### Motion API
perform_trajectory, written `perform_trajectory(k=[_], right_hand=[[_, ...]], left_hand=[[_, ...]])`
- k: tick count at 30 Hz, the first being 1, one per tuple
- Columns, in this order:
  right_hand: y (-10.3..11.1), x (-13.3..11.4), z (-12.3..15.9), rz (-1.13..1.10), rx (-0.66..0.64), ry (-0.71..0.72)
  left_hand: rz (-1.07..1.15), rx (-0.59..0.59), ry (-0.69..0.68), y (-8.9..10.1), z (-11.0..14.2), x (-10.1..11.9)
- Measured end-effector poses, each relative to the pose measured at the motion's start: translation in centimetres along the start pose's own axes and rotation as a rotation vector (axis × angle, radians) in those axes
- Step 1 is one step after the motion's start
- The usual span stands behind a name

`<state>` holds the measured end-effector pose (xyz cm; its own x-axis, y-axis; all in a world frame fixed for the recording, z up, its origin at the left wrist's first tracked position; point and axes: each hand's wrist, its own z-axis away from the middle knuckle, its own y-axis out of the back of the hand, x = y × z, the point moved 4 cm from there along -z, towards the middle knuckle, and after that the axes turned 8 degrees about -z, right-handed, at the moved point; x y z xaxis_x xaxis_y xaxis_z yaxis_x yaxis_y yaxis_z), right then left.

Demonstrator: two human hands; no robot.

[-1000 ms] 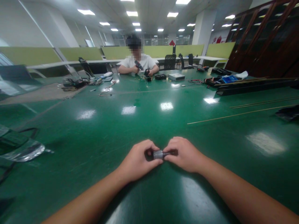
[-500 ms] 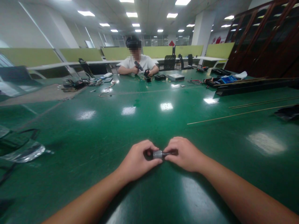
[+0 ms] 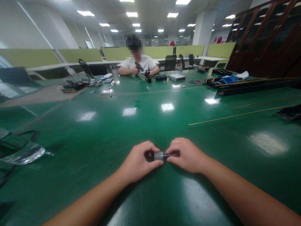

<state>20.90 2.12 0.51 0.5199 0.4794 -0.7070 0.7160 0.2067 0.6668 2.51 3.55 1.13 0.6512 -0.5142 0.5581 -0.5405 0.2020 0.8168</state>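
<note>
Between thumb and fingers, my left hand (image 3: 139, 161) grips a short silver metal cylinder (image 3: 158, 156). A thin dark shaft (image 3: 171, 154), which looks ridged, sticks out of the cylinder's right end. My right hand (image 3: 187, 155) pinches this shaft close to the cylinder, and its far end disappears under the palm. The piece lies level, low over the green table (image 3: 150, 131). Both hands are closed, with their fingertips almost meeting. What exactly the metal piece is, I cannot make out.
Opposite sits a person in a white shirt (image 3: 148, 62), holding a power drill (image 3: 139, 66). Thin rods (image 3: 216, 119) and a long black channel (image 3: 246, 90) lie to the right. A clear plastic item (image 3: 25, 153) is at left, cables and electronics (image 3: 75, 84) farther back.
My hands keep nearly the same place and grip. The right hand sits a hair farther right, with slightly more dark shaft showing beside the cylinder. The view has shifted very little.
</note>
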Motion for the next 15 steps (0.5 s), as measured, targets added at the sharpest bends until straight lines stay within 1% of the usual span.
perform_trajectory(k=[15], right_hand=[[0.39,0.02,0.16,0.009,0.014,-0.016]], left_hand=[[0.005,-0.005,-0.001,0.10,-0.03,0.08]])
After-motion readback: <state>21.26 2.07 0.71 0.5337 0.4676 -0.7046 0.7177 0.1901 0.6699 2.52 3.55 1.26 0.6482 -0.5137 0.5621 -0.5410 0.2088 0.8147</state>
